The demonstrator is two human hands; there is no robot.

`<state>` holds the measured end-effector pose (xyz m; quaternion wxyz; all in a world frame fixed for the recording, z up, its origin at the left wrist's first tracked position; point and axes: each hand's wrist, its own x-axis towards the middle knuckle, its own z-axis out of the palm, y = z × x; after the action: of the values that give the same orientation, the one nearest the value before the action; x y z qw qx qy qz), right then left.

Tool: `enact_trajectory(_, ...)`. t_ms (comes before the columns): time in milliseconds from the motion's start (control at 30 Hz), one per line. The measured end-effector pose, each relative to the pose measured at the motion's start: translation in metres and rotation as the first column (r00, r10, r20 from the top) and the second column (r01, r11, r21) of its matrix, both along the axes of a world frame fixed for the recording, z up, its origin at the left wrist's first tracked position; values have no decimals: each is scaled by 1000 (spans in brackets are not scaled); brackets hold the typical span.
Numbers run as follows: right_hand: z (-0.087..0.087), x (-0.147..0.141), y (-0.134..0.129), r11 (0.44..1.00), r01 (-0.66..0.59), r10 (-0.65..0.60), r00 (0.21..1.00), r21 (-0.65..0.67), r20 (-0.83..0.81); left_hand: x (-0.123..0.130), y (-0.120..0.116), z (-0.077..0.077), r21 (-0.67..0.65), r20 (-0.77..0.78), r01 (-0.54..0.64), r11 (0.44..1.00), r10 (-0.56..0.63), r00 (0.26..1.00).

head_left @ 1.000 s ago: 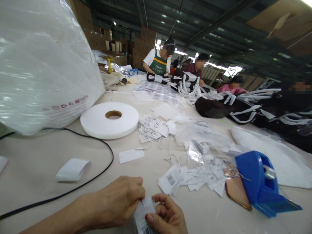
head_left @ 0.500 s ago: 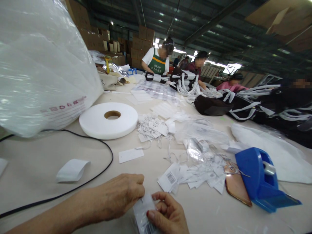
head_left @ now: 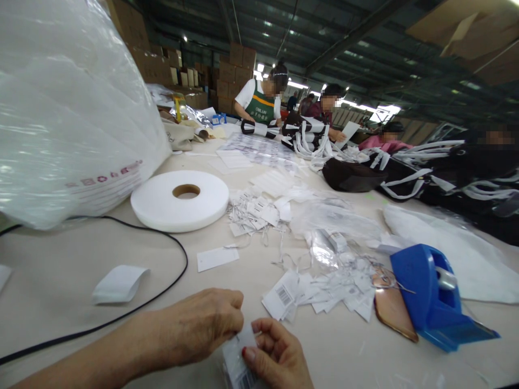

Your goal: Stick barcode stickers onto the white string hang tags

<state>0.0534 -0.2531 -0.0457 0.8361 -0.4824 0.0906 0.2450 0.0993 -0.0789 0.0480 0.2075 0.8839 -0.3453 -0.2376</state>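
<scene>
Near the front edge, my right hand [head_left: 279,354] grips a white barcode tag [head_left: 240,351] between thumb and fingers; clear plastic film seems to lie around it. My left hand [head_left: 214,319] is closed in a pinch at the tag's upper end, and whatever its fingertips hold is hidden. Just beyond lies a fanned pile of white barcode tags [head_left: 320,292] with loose strings. A second heap of tags [head_left: 253,210] is farther back, and a single blank tag [head_left: 218,258] lies in front of it.
A large white roll of tape [head_left: 154,208] lies at left beside a bulging plastic bag [head_left: 73,124]. A black cord [head_left: 178,275] curves across the table. At right are a blue tape dispenser [head_left: 425,292] and a copper-coloured phone [head_left: 393,313]. Co-workers handle black bags [head_left: 352,174] across the table.
My left hand has shifted slightly right and up over the tag's end. My right hand keeps its grip, nearly still. Across the table a co-worker's hand now holds up a white sheet.
</scene>
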Motion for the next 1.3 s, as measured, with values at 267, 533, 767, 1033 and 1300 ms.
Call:
enact_trajectory(267, -8, 0, 0, 999, 20, -20, 1000, -27, 12, -1, 1, -12, -39, 14, 27, 999, -26, 1000)
enact_trajectory(533, -2, 0, 2, 991, 120, -122, 992, -54, -43, 1, 1, -14, -26, -1, 16, 1000, -16, 1000)
enact_trajectory(767, -6, -2, 4, 983, 168, -172, 984, -75, -47, 0, 3, -14, -55, -48, 8, 998, -11, 999)
enact_trajectory(1033, -4, 0, 6, 974, 216, -220, 975, -70, -45, 0, -1, -16, -153, -200, -223, 963, 191, 961)
enact_trajectory(1300, 5, 2, 3, 972, 225, -226, 974, -73, -7, 1, -7, -18, -130, -382, -399, 908, 325, 865)
